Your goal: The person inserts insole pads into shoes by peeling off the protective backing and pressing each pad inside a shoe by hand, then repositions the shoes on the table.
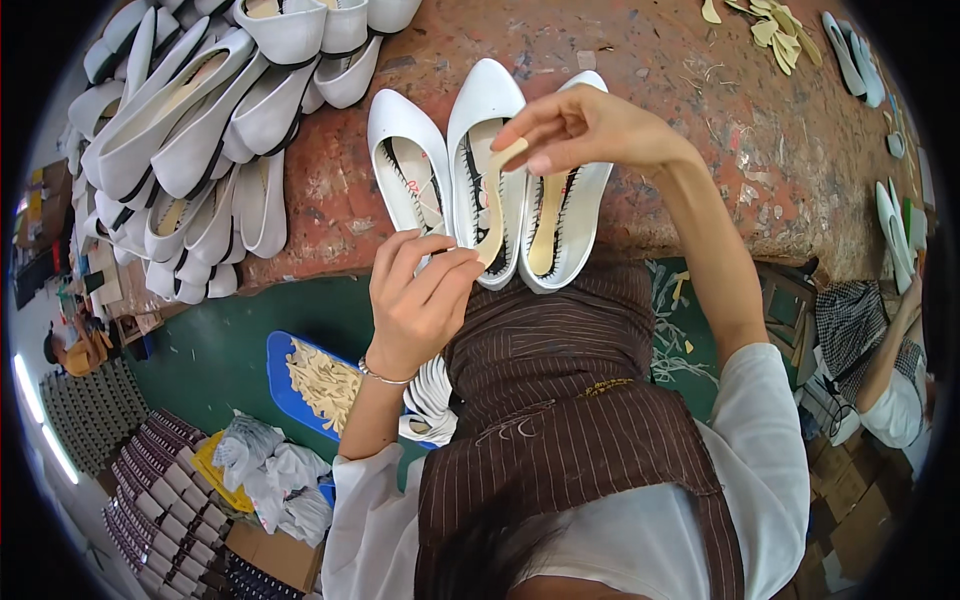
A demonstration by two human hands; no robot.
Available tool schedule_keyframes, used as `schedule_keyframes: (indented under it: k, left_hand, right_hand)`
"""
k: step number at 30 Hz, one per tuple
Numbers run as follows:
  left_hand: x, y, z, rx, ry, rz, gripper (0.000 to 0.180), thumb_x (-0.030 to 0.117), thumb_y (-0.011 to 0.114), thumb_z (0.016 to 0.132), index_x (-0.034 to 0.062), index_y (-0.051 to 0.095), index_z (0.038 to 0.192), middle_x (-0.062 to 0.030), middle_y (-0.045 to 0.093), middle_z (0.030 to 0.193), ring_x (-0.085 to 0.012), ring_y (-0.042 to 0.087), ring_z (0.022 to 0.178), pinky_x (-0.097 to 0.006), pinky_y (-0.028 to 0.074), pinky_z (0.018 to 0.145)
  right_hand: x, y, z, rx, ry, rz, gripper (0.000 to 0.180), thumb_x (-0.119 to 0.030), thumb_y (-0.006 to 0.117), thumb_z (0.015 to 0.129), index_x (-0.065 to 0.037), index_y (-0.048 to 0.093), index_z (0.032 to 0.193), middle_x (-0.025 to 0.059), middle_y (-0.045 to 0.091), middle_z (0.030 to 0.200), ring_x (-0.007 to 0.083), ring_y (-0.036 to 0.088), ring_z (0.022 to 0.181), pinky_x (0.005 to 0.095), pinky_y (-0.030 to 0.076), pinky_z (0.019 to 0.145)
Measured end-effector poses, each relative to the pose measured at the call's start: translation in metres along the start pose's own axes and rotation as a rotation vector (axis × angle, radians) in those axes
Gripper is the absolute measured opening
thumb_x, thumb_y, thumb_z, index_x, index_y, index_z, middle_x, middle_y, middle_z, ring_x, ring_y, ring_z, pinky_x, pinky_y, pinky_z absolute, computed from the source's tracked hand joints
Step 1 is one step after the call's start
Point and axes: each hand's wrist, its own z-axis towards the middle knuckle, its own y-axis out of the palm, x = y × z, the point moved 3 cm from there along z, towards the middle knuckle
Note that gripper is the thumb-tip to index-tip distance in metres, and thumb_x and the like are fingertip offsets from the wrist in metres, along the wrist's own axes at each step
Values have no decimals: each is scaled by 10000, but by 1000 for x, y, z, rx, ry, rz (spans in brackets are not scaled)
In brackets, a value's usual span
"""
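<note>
Three white flat shoes stand side by side at the table's near edge, toes pointing away from me. Over the middle shoe [487, 85] is a narrow cream insole piece [494, 205], bent slightly along its length. Its heel end is pinched in the fingers of my left hand [425, 290], and its far tip in my right hand [600, 130]. A similar cream piece [547, 222] lies inside the right shoe [592, 205], whose toe is partly behind my right hand. Dark stitching and red marks show inside the left shoe [405, 115]; my left fingers cover its heel.
A large heap of white shoes [205, 125] rises on the table's left side. Loose cream pieces [785, 35] lie at the far right. Below left is a blue tub [285, 375] of similar pieces. A co-worker's arm [890, 360] shows at the right, beside more shoes.
</note>
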Motion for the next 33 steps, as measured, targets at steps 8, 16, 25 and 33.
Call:
schedule_keyframes:
  k: [8, 16, 25, 33]
  left_hand:
    - [-10, 9, 13, -256, -16, -87, 120, 53, 728, 734, 75, 717, 851, -6, 647, 839, -202, 612, 943, -462, 415, 999]
    - [-19, 33, 33, -530, -137, -139, 70, 68, 763, 716, 78, 723, 773, -33, 678, 746, -219, 613, 871, -409, 408, 962]
    - [-29, 53, 38, -676, -163, -121, 47, 63, 725, 711, 86, 744, 674, -65, 668, 697, -226, 600, 879, -399, 375, 896]
    - [-27, 63, 30, -703, -136, -43, 87, 94, 689, 652, 152, 744, 618, -56, 652, 651, -247, 600, 812, -406, 393, 776]
  right_hand:
    - [16, 16, 35, 193, -84, -646, 221, -76, 778, 743, -19, 746, 955, 70, 684, 680, 136, 645, 643, 288, 500, 618]
    - [34, 42, 39, 412, -98, -980, 86, -125, 699, 786, -64, 693, 846, 95, 705, 738, 299, 682, 688, 406, 512, 603]
    - [35, 40, 42, 445, -187, -1075, 152, -166, 729, 777, -49, 719, 873, 134, 705, 795, 325, 698, 755, 440, 537, 630]
    - [41, 47, 39, 439, -192, -1146, 76, -111, 639, 751, -78, 689, 798, 115, 714, 834, 293, 702, 788, 414, 565, 647]
